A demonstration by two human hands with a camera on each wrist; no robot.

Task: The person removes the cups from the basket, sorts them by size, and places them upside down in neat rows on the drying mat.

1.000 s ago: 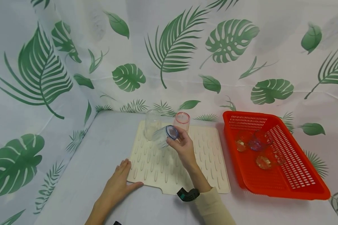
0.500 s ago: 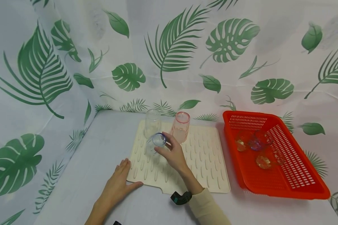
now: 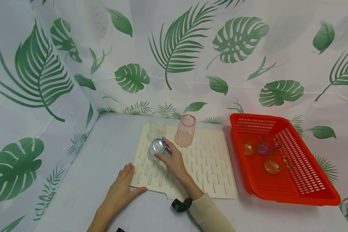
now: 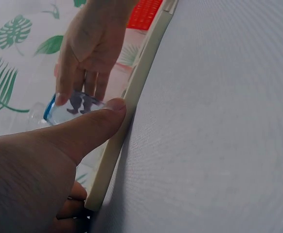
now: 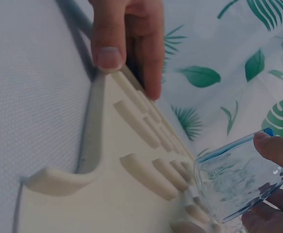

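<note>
My right hand pinches a clear drinking glass with a blue-ringed end between thumb and fingers. It stands over the left part of a cream ribbed draining mat, blue-ringed end uppermost, just in front of a tall clear glass. To the right of that is a pink-tinted glass with a red ring, on the mat's back part. At the mat's front left corner lies my left hand, thumb along the front edge, fingers beside the left edge. The left wrist view shows the thumb against the mat's edge.
To the right of the mat stands a red perforated basket holding several glass cups, among them a purple-tinted one and an amber-tinted one. A white leaf-print sheet rises behind and to the left of the table.
My right hand has carried the blue-ringed glass left and down toward the mat, turning it from tilted to nearly upright. The pink-tinted glass has come into fuller view; my left hand stays put.
</note>
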